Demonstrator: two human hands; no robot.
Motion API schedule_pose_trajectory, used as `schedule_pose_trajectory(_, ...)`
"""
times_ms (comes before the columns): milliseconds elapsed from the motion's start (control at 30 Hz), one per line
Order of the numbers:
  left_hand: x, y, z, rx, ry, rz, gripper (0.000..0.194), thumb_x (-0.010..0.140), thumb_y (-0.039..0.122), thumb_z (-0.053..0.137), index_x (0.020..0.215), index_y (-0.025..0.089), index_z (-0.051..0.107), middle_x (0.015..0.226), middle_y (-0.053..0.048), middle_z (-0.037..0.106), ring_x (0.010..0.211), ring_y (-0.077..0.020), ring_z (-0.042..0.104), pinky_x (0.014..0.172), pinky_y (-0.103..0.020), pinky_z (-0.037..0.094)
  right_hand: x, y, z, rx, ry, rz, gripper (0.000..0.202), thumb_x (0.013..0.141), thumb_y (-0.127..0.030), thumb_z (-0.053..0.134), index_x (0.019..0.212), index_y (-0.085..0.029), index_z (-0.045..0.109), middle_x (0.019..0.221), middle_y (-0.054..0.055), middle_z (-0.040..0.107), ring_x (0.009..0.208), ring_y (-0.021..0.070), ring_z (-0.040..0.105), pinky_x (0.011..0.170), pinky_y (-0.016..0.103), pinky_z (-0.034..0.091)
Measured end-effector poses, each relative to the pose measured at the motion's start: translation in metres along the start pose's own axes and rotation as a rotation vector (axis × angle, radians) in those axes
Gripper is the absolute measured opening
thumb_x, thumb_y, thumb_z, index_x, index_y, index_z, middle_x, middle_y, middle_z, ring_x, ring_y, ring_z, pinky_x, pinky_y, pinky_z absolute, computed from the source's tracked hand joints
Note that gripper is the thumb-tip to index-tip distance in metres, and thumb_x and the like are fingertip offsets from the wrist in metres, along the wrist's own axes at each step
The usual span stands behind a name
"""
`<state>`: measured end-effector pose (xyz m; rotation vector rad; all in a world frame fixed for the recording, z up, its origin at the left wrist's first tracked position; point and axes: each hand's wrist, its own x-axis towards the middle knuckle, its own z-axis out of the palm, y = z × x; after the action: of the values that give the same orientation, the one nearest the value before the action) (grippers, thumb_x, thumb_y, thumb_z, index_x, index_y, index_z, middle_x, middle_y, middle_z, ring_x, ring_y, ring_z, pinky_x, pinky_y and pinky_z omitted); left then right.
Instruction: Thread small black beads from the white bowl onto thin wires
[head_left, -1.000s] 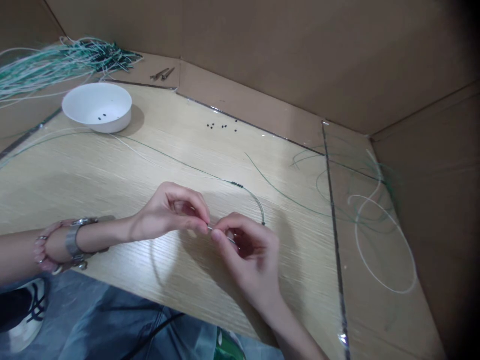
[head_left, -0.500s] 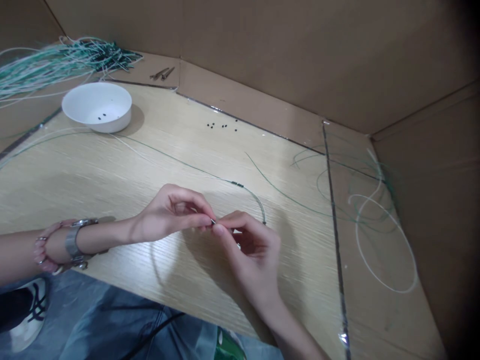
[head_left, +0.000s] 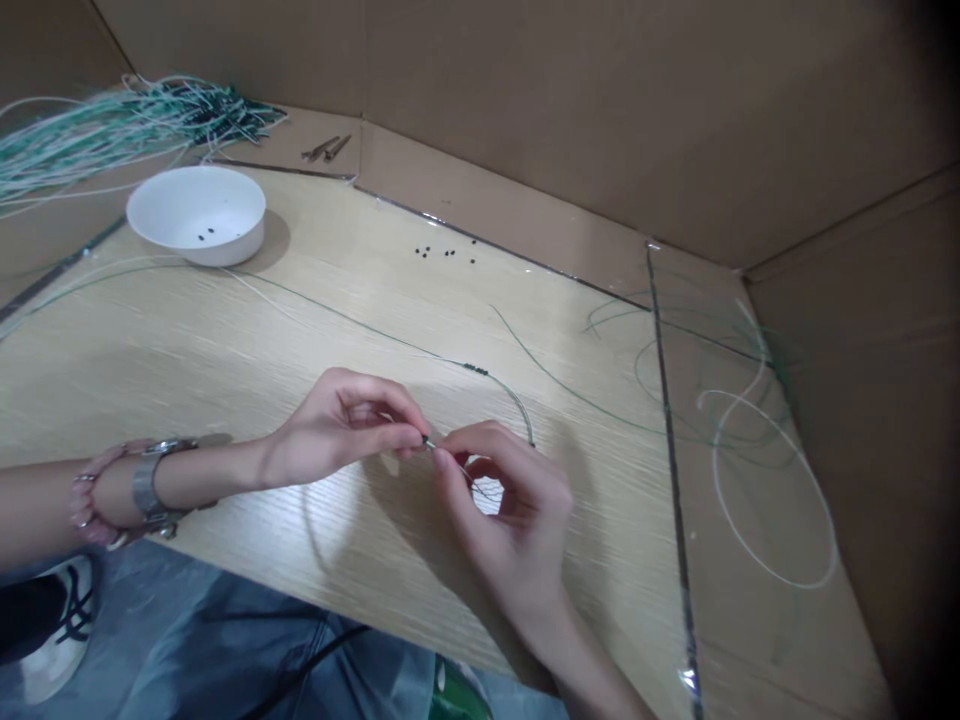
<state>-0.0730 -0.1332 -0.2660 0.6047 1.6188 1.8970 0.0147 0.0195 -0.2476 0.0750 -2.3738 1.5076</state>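
Observation:
Above the middle of the table, my left hand (head_left: pixel 346 424) pinches a small dark bead (head_left: pixel 425 440) between thumb and forefinger. Close on its right, my right hand (head_left: pixel 516 515) is closed in a pinch on thin cord (head_left: pixel 433 446), whose strands show in the gap under its forefinger. Behind the right hand, a thin green and white cord (head_left: pixel 517 400) curves up and to the left, carrying several dark beads (head_left: pixel 475 369) in a short row. Part of the cord is hidden by the fingers.
A white bowl (head_left: pixel 244 240) with a few dark beads stands at the back left. Several loose beads (head_left: pixel 425 252) lie near the back edge. Bundled cords (head_left: pixel 180 110) and metal pointed pieces (head_left: pixel 327 149) sit beyond. Loose cord (head_left: pixel 720 450) loops at the right, beside cardboard walls (head_left: pixel 525 100).
My right hand has shifted slightly to the right, away from my left fingertips. More of the bead and cord now shows between the two hands.

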Motion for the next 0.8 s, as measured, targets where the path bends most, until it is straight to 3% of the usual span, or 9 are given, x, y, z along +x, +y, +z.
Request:
schedule_pose_trajectory(233, 0.0, -0.0001, -0.0017, 0.015, -0.022, 0.05, 0.002, 0.074, 0.016, 0.072, 0.075, 0.015, 0.071, 0.07, -0.001, 0.07, 0.06, -0.0082, 0.063, 0.055, -0.013, 0.05, 0.0006, -0.0013, -0.001, 0.051, -0.004, 0.077, 0.011, 0.081, -0.012, 0.06, 0.072, -0.019, 0.061, 0.066, -0.003, 0.061, 0.059, 0.0073, 0.055, 0.049, 0.016, 0.042)
schedule_pose_trajectory(567, 0.0009, -0.003, -0.0008, 0.063, -0.028, 0.125, 0.002, 0.075, 0.014, 0.07, 0.074, 0.012, 0.071, 0.07, -0.004, 0.069, 0.059, -0.0096, 0.063, 0.054, -0.015, 0.049, 0.0051, -0.0023, 0.0008, 0.217, -0.033, 0.344, 0.011, 0.075, -0.023, 0.062, 0.065, -0.018, 0.063, 0.061, 0.0, 0.062, 0.056, 0.0107, 0.056, 0.044, 0.018, 0.04)
schedule_pose_trajectory(700, 0.0006, -0.0013, 0.0001, 0.088, -0.028, 0.13, 0.006, 0.075, 0.017, 0.07, 0.073, 0.011, 0.07, 0.069, -0.005, 0.068, 0.059, -0.01, 0.062, 0.053, -0.016, 0.049, 0.0054, -0.0029, 0.0005, 0.222, -0.04, 0.344, 0.011, 0.074, -0.024, 0.061, 0.065, -0.018, 0.064, 0.061, 0.001, 0.062, 0.056, 0.011, 0.055, 0.044, 0.018, 0.04)
schedule_pose_trajectory(800, -0.0002, -0.0015, 0.0011, 0.078, -0.025, 0.058, 0.012, 0.075, 0.022, 0.071, 0.073, 0.01, 0.07, 0.068, -0.005, 0.068, 0.059, -0.0105, 0.062, 0.054, -0.016, 0.05, 0.0053, -0.0038, 0.0, 0.185, -0.033, 0.308, 0.01, 0.074, -0.022, 0.061, 0.065, -0.017, 0.063, 0.062, 0.001, 0.063, 0.059, 0.0115, 0.057, 0.046, 0.018, 0.04)
